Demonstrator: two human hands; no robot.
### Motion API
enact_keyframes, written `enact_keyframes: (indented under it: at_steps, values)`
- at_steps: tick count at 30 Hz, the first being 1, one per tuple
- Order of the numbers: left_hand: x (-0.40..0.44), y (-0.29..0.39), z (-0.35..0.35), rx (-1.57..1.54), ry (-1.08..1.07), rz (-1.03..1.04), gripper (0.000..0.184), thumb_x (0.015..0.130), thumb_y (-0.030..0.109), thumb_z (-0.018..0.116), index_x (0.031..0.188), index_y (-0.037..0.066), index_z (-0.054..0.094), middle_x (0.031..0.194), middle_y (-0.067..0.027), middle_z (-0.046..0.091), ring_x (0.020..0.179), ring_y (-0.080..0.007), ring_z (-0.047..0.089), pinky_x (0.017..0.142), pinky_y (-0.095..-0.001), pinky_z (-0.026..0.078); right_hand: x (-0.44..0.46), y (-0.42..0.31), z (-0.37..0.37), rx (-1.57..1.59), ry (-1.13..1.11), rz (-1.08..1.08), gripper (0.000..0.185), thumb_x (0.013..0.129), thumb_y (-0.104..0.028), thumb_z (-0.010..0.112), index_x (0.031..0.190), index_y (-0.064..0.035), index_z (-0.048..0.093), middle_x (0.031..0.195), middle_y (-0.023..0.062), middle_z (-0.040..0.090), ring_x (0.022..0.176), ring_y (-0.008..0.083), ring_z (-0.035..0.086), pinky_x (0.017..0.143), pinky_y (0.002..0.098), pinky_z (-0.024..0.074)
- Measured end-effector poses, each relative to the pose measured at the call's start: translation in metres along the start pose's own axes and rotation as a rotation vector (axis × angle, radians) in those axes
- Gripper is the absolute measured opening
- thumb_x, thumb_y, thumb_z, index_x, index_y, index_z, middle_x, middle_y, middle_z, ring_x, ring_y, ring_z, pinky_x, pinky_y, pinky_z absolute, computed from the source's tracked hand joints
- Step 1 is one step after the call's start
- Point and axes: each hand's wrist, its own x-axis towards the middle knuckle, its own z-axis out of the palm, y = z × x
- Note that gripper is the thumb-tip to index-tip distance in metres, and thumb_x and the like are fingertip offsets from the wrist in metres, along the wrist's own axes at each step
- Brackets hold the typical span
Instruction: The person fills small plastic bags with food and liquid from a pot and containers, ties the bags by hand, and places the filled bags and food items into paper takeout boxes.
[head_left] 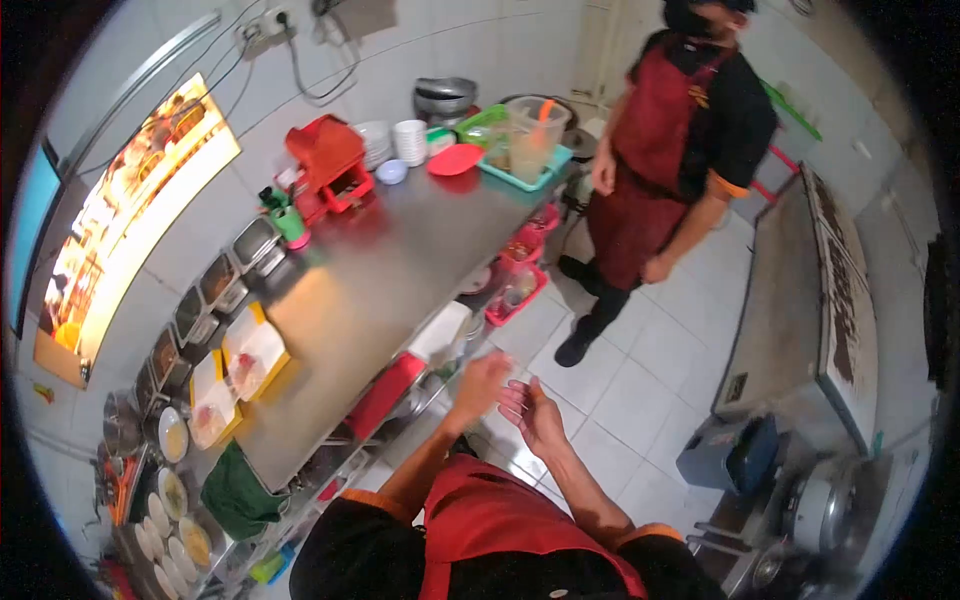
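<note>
My left hand point(482, 388) is raised in front of my red apron point(510, 505), over the floor beside the steel counter. Its fingers are smeared, and a faint pale, see-through patch shows near the tips; I cannot tell whether it is something held. Close by on the right, my right hand point(537, 418) has its palm turned up and its fingers loosely bent and apart, with nothing visible in it. On the counter point(350, 310), two yellow-edged paper food boxes point(255, 355) lie unfolded with food on them, away from both hands.
A co-worker point(665, 150) in a red apron stands beyond the counter's end. Metal food tins point(222, 283) line the wall. A red holder point(328, 165), stacked cups point(409, 143) and a turquoise tray point(527, 175) stand at the back. A chest freezer point(785, 310) and grey bin point(728, 452) are right.
</note>
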Motion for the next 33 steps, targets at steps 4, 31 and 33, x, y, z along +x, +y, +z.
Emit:
enact_keyframes:
  at_steps: [4, 31, 33]
  values:
    - [-0.048, 0.029, 0.144, 0.361, -0.399, 0.377, 0.02, 0.082, 0.025, 0.058, 0.09, 0.007, 0.059, 0.089, -0.0126, 0.062, 0.087, -0.0313, 0.059, 0.079, -0.0462, 0.041, -0.064, -0.01, -0.086, 0.713, -0.12, -0.197, 0.036, 0.097, -0.035, 0.038, 0.106, -0.0047, 0.055, 0.111, 0.0088, 0.058, 0.107, 0.023, 0.054, 0.096, 0.0377, 0.0422]
    - [-0.045, -0.001, 0.669, 0.201, -1.422, 0.487, 0.071, 0.088, 0.043, 0.051, 0.139, 0.001, 0.027, 0.136, -0.0224, 0.037, 0.124, -0.0387, 0.036, 0.103, -0.0468, 0.028, -0.22, -0.058, -0.57, 1.533, 0.832, -0.549, 0.03, 0.093, -0.033, 0.049, 0.1, -0.0049, 0.053, 0.09, 0.0141, 0.063, 0.072, 0.0201, 0.063, 0.058, 0.027, 0.0555]
    - [-0.008, 0.005, 0.686, 0.302, -1.463, 0.199, 0.071, 0.09, 0.05, 0.049, 0.139, 0.003, 0.028, 0.137, -0.0202, 0.036, 0.126, -0.0375, 0.036, 0.108, -0.0427, 0.025, -0.216, -0.055, -0.599, 1.49, 0.788, -0.578, 0.032, 0.091, -0.035, 0.052, 0.103, -0.0061, 0.054, 0.095, 0.0132, 0.063, 0.08, 0.0224, 0.062, 0.068, 0.0306, 0.0544]
